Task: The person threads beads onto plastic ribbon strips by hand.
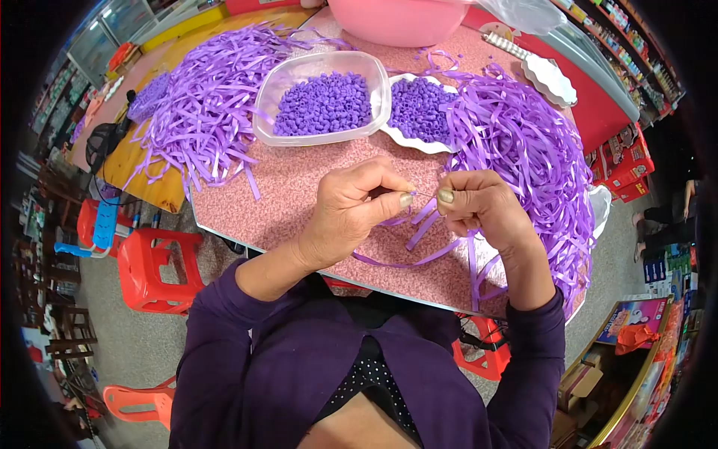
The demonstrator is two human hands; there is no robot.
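Over the pink speckled table (277,213), my two hands face each other, fingertips pinched. My left hand (357,206) pinches something small and purple. In the pinch of my right hand (482,209) is a thin, needle-like thing that spans the short gap between the hands. A purple ribbon (419,260) loops below them. Behind stand a clear plastic tub (263,112) of purple beads (323,103) and a white scalloped dish (419,145) with more beads (420,109). Heaps of purple ribbon lie at left (213,97) and right (535,150).
A pink basin (400,22) stands at the back, with a white scalloped object (550,80) to its right. Red stools (157,269) are at the left and under the table. A person's legs (660,224) show at the far right.
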